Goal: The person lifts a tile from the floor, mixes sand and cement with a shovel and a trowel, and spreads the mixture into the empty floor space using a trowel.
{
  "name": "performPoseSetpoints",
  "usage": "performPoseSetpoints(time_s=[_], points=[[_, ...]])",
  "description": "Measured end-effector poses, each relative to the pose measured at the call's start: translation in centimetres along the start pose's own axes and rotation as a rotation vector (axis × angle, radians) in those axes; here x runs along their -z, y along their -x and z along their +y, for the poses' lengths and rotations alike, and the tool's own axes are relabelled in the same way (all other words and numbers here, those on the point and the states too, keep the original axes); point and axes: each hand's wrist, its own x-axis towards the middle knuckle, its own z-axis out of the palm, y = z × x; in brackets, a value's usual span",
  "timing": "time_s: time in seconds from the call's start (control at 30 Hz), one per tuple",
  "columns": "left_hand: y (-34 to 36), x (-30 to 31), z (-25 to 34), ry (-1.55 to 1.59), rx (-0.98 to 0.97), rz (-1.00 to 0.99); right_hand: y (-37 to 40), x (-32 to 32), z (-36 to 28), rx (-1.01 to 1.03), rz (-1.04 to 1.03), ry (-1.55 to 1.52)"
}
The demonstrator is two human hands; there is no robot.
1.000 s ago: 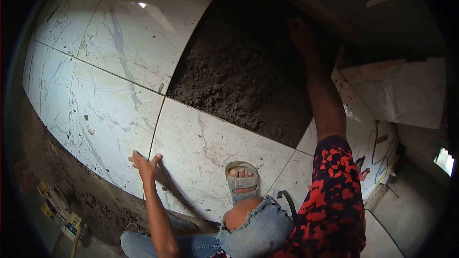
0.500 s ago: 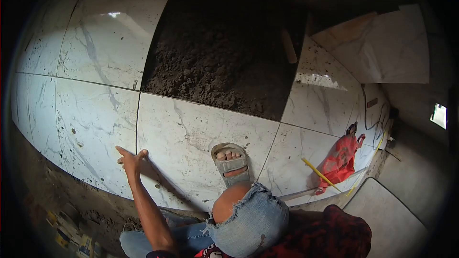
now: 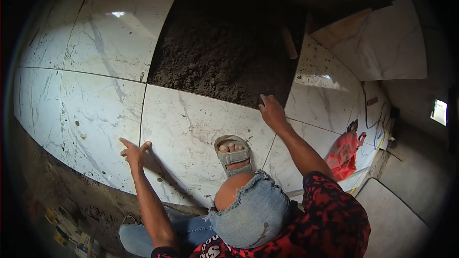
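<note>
Hands are apart; L hand (image 3: 136, 154) lies spread on floor tiles (image 3: 98, 110), over a joint (image 3: 142, 123); R hand (image 3: 274, 113) nr front R corner of soil bed (image 3: 205, 62), can't tell if gripping.

Pic is dimly lit o/all; pale tiles (image 3: 95, 119) are lit best, approx. 9 o'clock. Dirt bed (image 3: 205, 67) is sunk in near-black twd. 12. Glare is thrown on tiles betw. 10 & 11 and nr. 2. Bright patch (image 3: 439, 112) at 3 is blown out. Shadow is cast beside L hand (image 3: 136, 154), approx. 7–8. Clutter (image 3: 71, 231) nr. 8 is blurred. Edges are bowed, corners blacked out.
</note>
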Motion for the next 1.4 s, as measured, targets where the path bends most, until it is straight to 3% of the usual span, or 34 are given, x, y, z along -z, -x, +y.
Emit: performPoseSetpoints(time_s=[0.1, 0.23, 0.33, 0.4, 0.57, 0.63, 0.67, 0.7, 0.73, 0.77, 0.87, 0.9, 0.93, 0.97, 1.0, 1.03, 1.07, 1.13, 1.17, 1.27, 1.33, 1.4], points=[[0.7, 0.5, 1.2, -0.024, 0.046, -0.003, -0.1, 0.7, -0.3, -0.099, -0.064, -0.099], [-0.5, -0.4, 0.1, 0.026, 0.031, 0.006, -1.0, 0.2, 0.4, -0.078, -0.089, -0.102], [-0.4, 0.1, 0.6, 0.046, 0.055, 0.010, -2.8, 0.8, -0.8, 0.026, 0.007, -0.172], [-0.1, 0.0, 0.5, 0.028, 0.039, 0.011, -4.1, 2.7, -3.6, -0.333, -0.079, -0.754], [1.5, 0.4, 1.3, 0.057, 0.033, 0.055, -8.1, -0.9, -12.3, -0.167, -0.141, -1.383], [1.8, 0.0, 0.8, 0.078, 0.036, 0.083, -7.3, -0.8, -20.1, -0.028, -0.279, -1.081], [1.8, -0.5, 0.6, 0.094, 0.030, 0.104, -5.2, -2.7, -24.3, 0.074, -0.482, -1.232], [1.5, -1.5, 0.0, 0.100, 0.031, 0.104, -2.5, -5.0, -28.1, 0.507, -0.520, -1.108], [0.8, -2.8, -1.1, 0.075, 0.031, 0.130, 0.5, -3.8, -32.2, 0.757, -0.747, -1.084], [0.4, -3.2, -1.9, 0.047, 0.033, 0.157, 0.6, -4.1, -32.9, 0.765, -0.752, -1.086], [1.9, -2.3, -1.1, 0.099, 0.012, 0.174, -0.3, -4.5, -34.7, 1.301, -0.312, -0.847], [2.1, -2.2, -1.0, 0.160, -0.052, 0.190, -3.6, -5.3, -33.0, 1.153, -0.132, -0.610], [2.2, -2.0, -0.6, 0.176, -0.045, 0.197, -7.8, -6.1, -30.1, 1.153, 0.155, -0.586], [2.5, -1.7, 0.0, 0.196, -0.024, 0.201, -11.8, -6.4, -26.7, 1.078, 0.273, -0.266], [2.9, -1.5, 0.2, 0.210, 0.000, 0.201, -14.4, -5.1, -23.7, 0.960, 0.244, -0.024], [3.1, -1.4, 0.4, 0.210, -0.002, 0.198, -16.7, -4.8, -20.0, 1.025, 0.378, 0.092], [3.2, -1.2, 0.5, 0.212, 0.006, 0.206, -17.8, -3.9, -17.1, 1.083, 0.402, 0.146], [3.2, -0.9, 0.8, 0.201, 0.010, 0.189, -18.7, -1.4, -14.1, 1.121, 0.161, 0.162], [3.3, -0.9, 0.7, 0.191, 0.005, 0.190, -19.3, -1.1, -13.3, 1.123, 0.158, 0.158], [2.7, -1.5, 0.1, 0.191, -0.001, 0.204, -20.5, -0.2, -11.9, 1.010, 0.066, 0.067], [2.7, -1.3, 0.5, 0.183, 0.008, 0.195, -20.2, 1.5, -12.8, 0.702, 0.064, -0.114], [2.7, -1.2, 0.4, 0.172, 0.017, 0.188, -20.5, 2.3, -13.0, 0.605, 0.069, -0.141]])
